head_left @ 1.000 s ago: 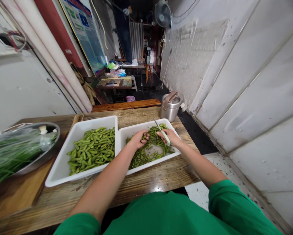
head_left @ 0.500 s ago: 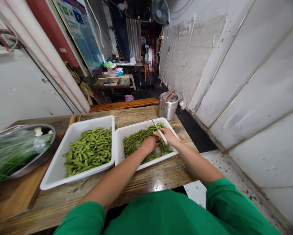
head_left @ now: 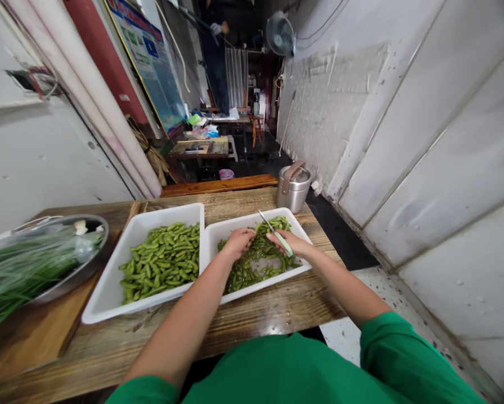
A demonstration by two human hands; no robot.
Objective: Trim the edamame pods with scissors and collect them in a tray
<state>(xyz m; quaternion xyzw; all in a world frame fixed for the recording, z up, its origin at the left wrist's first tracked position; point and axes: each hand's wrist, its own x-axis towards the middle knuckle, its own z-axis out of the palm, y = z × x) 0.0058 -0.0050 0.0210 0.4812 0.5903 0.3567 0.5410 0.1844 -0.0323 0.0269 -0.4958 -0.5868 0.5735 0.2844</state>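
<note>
My right hand [head_left: 291, 241] is closed around a pair of scissors [head_left: 283, 242] with a pale green handle. Their slim metal blades point up and left over a white tray [head_left: 304, 264]. Inside this tray lie green soybean pods [head_left: 252, 275], heaped at the back and spread thinner in front, with bare bottom showing between. My left hand [head_left: 240, 241] hovers over the tray's left part, left of the scissor tips. Its fingers are curled together, and whatever they pinch is hidden. A second white tray [head_left: 104, 286], to the left, holds a broad pile of plumper pods [head_left: 163, 258].
On the wooden table [head_left: 184, 320] a steel bowl [head_left: 104, 241] with bagged green stalks [head_left: 33, 269] rests on a wooden board [head_left: 37, 342] at left. A lidded steel pot [head_left: 294, 191] stands behind the right tray. Farther back a person [head_left: 216, 67] stands near low tables.
My left hand has risen from the pods and moved left, away from the right hand. The right hand keeps the scissors over the tray. The whole view has shifted slightly.
</note>
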